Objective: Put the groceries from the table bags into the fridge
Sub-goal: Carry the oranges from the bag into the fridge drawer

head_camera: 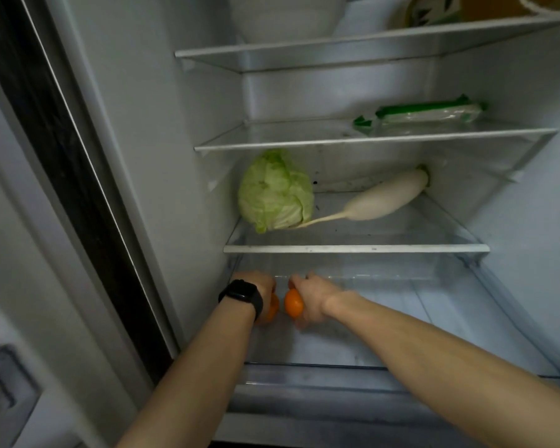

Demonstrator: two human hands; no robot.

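Both my arms reach into the open fridge, into the clear drawer (434, 318) below the lowest glass shelf. My left hand (261, 286), with a black watch on the wrist, grips an orange (272, 310) that is mostly hidden beneath it. Just to its right, my right hand (312, 297) grips a second orange (293, 303), whose left side shows. The two oranges sit close together at the drawer's left rear, a small gap apart.
A green cabbage (275, 192) and a white radish (385, 198) lie on the glass shelf (356, 248) above the drawer. A green-and-clear packet (424, 113) lies on the shelf higher up. The fridge's dark door seal (78, 176) runs down the left.
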